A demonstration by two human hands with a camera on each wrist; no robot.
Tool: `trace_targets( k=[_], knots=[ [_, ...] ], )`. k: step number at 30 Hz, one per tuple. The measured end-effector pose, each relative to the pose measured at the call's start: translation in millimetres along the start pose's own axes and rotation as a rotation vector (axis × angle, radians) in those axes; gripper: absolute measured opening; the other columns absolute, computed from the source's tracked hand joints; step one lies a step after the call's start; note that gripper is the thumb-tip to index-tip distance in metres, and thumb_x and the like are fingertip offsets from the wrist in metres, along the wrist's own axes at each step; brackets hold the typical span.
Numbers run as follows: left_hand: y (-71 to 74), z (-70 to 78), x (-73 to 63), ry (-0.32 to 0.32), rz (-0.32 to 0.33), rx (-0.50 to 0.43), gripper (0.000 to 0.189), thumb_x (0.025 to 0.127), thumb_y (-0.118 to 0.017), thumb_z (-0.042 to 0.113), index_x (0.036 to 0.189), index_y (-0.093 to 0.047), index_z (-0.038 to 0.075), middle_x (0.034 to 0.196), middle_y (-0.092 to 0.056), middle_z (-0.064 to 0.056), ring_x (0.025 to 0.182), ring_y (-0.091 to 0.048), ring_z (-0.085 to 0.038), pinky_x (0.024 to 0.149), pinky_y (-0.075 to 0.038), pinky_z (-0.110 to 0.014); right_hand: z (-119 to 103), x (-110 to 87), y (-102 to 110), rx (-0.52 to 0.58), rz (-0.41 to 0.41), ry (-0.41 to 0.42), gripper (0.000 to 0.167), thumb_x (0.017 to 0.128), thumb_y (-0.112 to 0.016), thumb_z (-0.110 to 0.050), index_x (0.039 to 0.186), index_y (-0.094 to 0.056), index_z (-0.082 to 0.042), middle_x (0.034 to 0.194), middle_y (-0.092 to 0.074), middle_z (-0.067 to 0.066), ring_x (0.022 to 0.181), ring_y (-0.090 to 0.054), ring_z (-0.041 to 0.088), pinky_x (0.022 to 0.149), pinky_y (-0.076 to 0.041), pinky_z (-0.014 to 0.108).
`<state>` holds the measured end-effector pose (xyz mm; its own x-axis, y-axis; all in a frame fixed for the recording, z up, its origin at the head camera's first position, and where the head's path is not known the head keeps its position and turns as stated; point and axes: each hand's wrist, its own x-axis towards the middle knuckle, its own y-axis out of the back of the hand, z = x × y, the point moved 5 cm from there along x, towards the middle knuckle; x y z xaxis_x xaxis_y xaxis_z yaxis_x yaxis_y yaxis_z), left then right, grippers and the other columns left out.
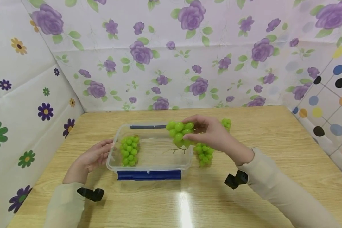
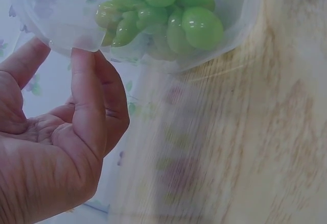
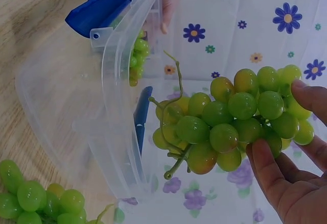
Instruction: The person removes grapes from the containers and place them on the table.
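Observation:
In the head view, my right hand [image 1: 209, 133] grips a bunch of green grapes [image 1: 179, 133] above the right end of a clear plastic container [image 1: 151, 167]. The right wrist view shows the thumb and fingers around one end of the held bunch, its bare brown stem [image 3: 176, 99] sticking out at the other end. My left hand [image 1: 95, 156] is at the container's left side, its fingertips touching the rim. Another grape bunch [image 1: 129, 150] lies inside the container, at its left end.
Right of the container, a grape bunch [image 1: 203, 153] lies on the wooden table [image 1: 268, 136]; more grapes [image 1: 226, 123] show behind the right hand. A blue latch flap [image 1: 149, 175] hangs at the container's front, another blue latch [image 1: 148, 126] at its back. Flowered cloth walls [image 1: 171, 72] border the table.

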<state>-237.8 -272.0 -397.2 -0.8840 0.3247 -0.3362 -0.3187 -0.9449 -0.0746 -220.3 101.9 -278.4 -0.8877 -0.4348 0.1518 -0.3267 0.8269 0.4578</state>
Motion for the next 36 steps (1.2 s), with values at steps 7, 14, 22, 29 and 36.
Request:
trace_targets(
  k=[7, 14, 22, 29, 36],
  knots=[
    [1.3, -1.3, 0.9, 0.001, 0.009, 0.02, 0.064, 0.102, -0.045, 0.028, 0.149, -0.011, 0.001, 0.106, -0.054, 0.003, 0.086, -0.063, -0.003, 0.069, -0.054, -0.019, 1, -3.3, 7, -0.005, 0.021, 0.007, 0.042, 0.083, -0.074, -0.012, 0.123, -0.062, -0.008, 0.115, -0.063, 0.009, 0.093, -0.063, 0.019, 0.079, -0.054, 0.029],
    [1.5, -2.5, 1.7, -0.004, -0.01, 0.026, 0.066, 0.102, -0.044, 0.028, 0.15, -0.008, 0.0, 0.109, -0.052, 0.002, 0.089, -0.062, -0.004, 0.071, -0.054, -0.019, 2, -6.9, 15, -0.002, 0.047, 0.019, 0.043, 0.082, -0.075, -0.012, 0.122, -0.062, -0.007, 0.117, -0.063, 0.009, 0.094, -0.063, 0.019, 0.081, -0.054, 0.027],
    [-0.6, -1.5, 0.3, -0.008, -0.008, 0.001, 0.064, 0.102, -0.044, 0.027, 0.149, -0.009, 0.0, 0.105, -0.055, 0.003, 0.087, -0.063, -0.005, 0.069, -0.055, -0.02, 8, -14.2, 28, -0.02, 0.102, -0.005, 0.043, 0.082, -0.076, -0.017, 0.122, -0.062, -0.008, 0.115, -0.063, 0.009, 0.097, -0.062, 0.019, 0.083, -0.053, 0.025],
    [1.0, -3.0, 1.2, -0.008, -0.014, 0.007, 0.063, 0.102, -0.044, 0.027, 0.148, -0.01, 0.001, 0.106, -0.054, 0.002, 0.086, -0.063, -0.005, 0.069, -0.055, -0.02, 12, -20.2, 36, -0.001, 0.145, -0.017, 0.043, 0.083, -0.075, -0.015, 0.123, -0.062, -0.007, 0.116, -0.063, 0.011, 0.095, -0.063, 0.014, 0.082, -0.053, 0.022],
    [0.0, -2.6, 1.7, -0.007, -0.009, 0.018, 0.058, 0.102, -0.045, 0.027, 0.146, -0.017, 0.003, 0.105, -0.054, 0.003, 0.084, -0.063, -0.004, 0.069, -0.055, -0.019, 17, -27.8, 44, 0.001, 0.172, -0.04, 0.044, 0.084, -0.074, -0.018, 0.125, -0.061, -0.008, 0.119, -0.061, 0.011, 0.093, -0.063, 0.011, 0.079, -0.054, 0.023]
  ],
)
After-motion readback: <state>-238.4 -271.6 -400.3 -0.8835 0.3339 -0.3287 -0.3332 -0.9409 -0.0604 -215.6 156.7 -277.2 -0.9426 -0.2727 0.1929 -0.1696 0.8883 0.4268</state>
